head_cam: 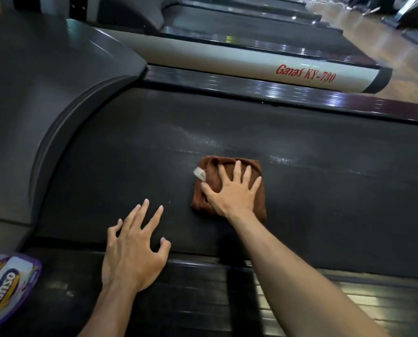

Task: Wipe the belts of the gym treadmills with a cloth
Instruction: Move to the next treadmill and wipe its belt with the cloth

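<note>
Rust-brown terry cloth [229, 186], folded into a rough rectangle, is seen lying flat on the black textured treadmill belt [324, 190], about mid-belt. A small white care tag [199, 173] is seen at the cloth's upper-left edge. The long axis of the cloth runs roughly near-to-far in the view, across the belt's width, tilted slightly; the far edge is rumpled, the near-right corner is squared. A faint wet sheen is visible on the belt just beyond and to the right of the cloth.

Right hand [232, 193] is laid palm-down on the cloth, fingers [237, 170] straight and spread, pointed away from the body toward the far rail; nothing is gripped, the cloth is only pressed flat. The forearm is extended diagonally from the lower right.

Left hand [132, 251] is planted near the belt's near edge, well left of the cloth and apart from it. Its fingers are splayed and slightly arched, the tips placed on the belt, the palm raised over the dark ribbed side rail [191, 288]; nothing is held.

The grey motor hood [45, 93] is seen at left. A white-and-purple "Ganso" plastic pack [6, 285] is seen at the lower left corner. The neighbouring treadmill's silver side rail marked "Ganas KY-730" [251, 63] runs beyond.
</note>
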Tool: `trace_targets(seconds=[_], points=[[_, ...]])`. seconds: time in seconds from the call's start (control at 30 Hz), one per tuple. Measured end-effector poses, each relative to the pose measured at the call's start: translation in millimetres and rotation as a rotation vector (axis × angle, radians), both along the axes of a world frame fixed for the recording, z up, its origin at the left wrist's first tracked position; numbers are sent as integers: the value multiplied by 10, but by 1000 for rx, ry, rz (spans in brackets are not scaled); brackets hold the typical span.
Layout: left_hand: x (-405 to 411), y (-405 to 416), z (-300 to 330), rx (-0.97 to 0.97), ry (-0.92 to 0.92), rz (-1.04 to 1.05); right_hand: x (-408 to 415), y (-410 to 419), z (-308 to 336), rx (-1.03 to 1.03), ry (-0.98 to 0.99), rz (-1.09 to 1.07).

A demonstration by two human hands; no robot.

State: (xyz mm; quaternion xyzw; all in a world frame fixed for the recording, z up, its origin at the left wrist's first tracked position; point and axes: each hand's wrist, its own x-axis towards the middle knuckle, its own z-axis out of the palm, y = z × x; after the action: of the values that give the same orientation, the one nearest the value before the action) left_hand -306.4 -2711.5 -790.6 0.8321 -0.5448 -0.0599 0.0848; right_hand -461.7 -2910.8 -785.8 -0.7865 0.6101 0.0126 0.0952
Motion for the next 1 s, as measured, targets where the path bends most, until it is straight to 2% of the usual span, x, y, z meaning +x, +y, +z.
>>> trace_targets(seconds=[0.1, 0.23, 0.27, 0.33, 0.4, 0.47, 0.6, 0.67, 0.8, 0.9, 1.0], points=[[0, 1, -7, 10, 5, 1, 87, 332, -11, -38, -48, 164], [11, -4, -25, 16, 11, 7, -124, 636, -50, -7, -102, 223], [8, 2, -22, 9, 12, 8, -175, 639, -26, 33, -198, 225], [10, 6, -8, -2, 20, 3, -283, 601, 51, 52, -523, 163], [23, 3, 0, -6, 28, 3, -448, 569, 110, -60, -685, 31], [28, 5, 2, -15, 34, 5, -604, 599, 120, -151, -636, -23], [17, 12, 14, -54, 70, 7, -564, 713, 49, -99, -282, 249], [-3, 16, 28, -68, 101, 10, -438, 724, 10, -36, -160, 259], [10, 38, 51, -137, 230, 18, -202, 786, 12, 9, -94, 185], [52, 6, 84, -278, 390, 108, 86, 851, 17, 43, -97, 204], [125, -15, 126, -358, 356, 137, 422, 878, 58, 118, -113, 248]])
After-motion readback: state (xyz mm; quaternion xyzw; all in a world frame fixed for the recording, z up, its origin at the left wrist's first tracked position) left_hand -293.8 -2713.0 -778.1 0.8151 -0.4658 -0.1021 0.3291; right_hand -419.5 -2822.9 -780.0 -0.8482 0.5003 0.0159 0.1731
